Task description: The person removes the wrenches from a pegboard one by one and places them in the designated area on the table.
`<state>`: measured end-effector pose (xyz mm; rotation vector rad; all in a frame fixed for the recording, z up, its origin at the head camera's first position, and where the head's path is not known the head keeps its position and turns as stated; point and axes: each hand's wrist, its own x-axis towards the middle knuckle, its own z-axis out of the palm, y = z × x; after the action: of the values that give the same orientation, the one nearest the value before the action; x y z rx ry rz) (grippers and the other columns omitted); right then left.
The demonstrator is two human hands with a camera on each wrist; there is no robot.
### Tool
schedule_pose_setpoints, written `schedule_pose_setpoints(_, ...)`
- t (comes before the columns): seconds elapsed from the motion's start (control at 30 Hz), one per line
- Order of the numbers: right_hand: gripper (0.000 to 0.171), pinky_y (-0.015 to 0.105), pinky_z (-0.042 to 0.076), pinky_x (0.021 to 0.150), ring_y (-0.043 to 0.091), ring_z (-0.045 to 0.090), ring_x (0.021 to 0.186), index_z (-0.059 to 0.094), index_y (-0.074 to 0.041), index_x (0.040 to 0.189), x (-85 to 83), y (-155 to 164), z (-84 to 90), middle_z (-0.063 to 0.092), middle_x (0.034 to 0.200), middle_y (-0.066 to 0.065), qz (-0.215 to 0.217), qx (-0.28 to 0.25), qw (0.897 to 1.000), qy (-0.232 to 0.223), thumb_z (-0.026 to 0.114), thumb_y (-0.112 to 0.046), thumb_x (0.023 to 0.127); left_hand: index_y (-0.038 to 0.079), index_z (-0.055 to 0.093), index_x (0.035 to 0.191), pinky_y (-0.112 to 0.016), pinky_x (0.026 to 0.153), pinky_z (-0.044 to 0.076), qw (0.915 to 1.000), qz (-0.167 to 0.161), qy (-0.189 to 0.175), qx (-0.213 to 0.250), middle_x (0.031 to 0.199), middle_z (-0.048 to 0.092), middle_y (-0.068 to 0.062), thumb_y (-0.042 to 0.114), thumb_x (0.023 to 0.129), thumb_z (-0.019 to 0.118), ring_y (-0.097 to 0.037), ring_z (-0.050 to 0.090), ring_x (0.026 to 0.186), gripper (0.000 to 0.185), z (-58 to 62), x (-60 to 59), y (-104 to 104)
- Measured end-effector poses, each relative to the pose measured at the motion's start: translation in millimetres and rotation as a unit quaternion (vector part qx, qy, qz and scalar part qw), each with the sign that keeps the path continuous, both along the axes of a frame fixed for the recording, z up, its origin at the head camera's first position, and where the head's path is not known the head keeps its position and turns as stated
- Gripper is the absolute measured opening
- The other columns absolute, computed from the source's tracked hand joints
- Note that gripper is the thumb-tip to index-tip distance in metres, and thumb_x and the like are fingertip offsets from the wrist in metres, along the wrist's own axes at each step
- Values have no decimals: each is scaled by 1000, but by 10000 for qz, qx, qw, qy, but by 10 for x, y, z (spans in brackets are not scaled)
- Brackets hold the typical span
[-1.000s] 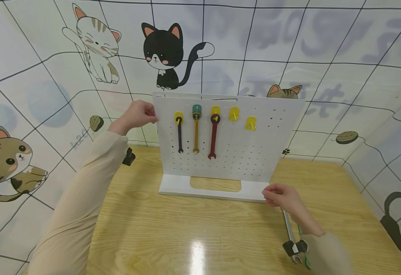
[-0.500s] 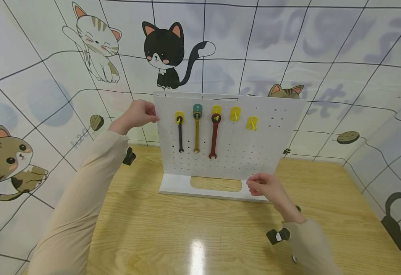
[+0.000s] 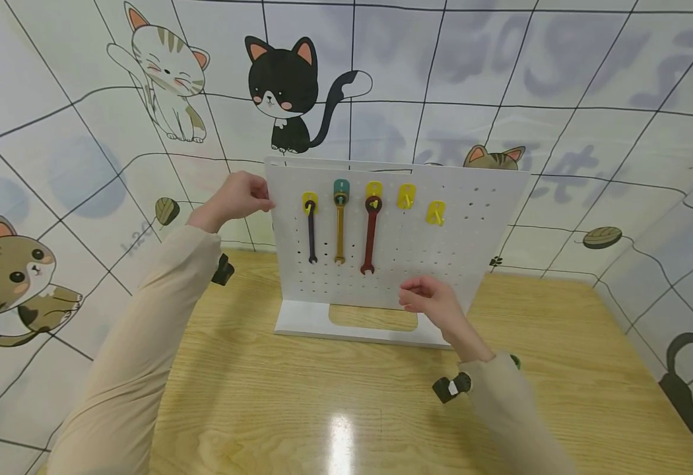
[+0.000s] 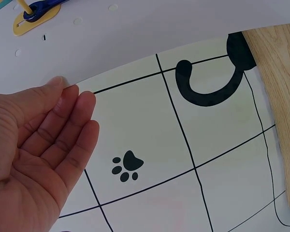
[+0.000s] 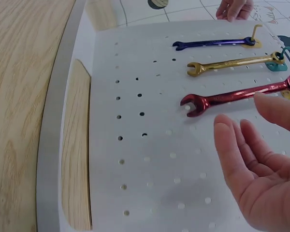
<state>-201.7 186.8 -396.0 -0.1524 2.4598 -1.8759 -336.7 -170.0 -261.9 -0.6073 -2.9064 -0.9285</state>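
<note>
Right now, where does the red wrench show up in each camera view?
Head: red wrench hangs upright on the white pegboard, third from left.
Left wrist: not in view.
Right wrist: it lies sideways, lowest of three.
Shared landmark: the gold wrench beside it.

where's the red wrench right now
In the head view the red wrench hangs on the white pegboard, third from the left beside the gold wrench, just above the right hand.
</note>
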Motion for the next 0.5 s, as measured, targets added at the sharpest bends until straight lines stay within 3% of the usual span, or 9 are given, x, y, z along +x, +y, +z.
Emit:
schedule_pose_setpoints(0.2, 37, 22, 49, 79, 5, 59, 90, 56, 7, 119, -118, -147, 66, 63, 109, 17, -74, -57, 9988, 472, 64, -12, 89, -5, 64, 85, -30, 66, 42, 10000, -20, 31, 1, 78, 65, -14, 6, 85, 65, -26, 55, 75, 11, -3, -1, -1)
schedule_pose_setpoints(0.5, 39, 21, 45, 84, 11, 56, 101, 54, 2, 124, -273, -313, 194, 58, 122, 19, -162, -487, 9968, 617, 64, -9, 88, -4, 64, 84, -36, 71, 43, 9999, -25, 127, -44, 79, 66, -14, 6, 85, 65, -26, 57, 76, 10, -10, -9, 1)
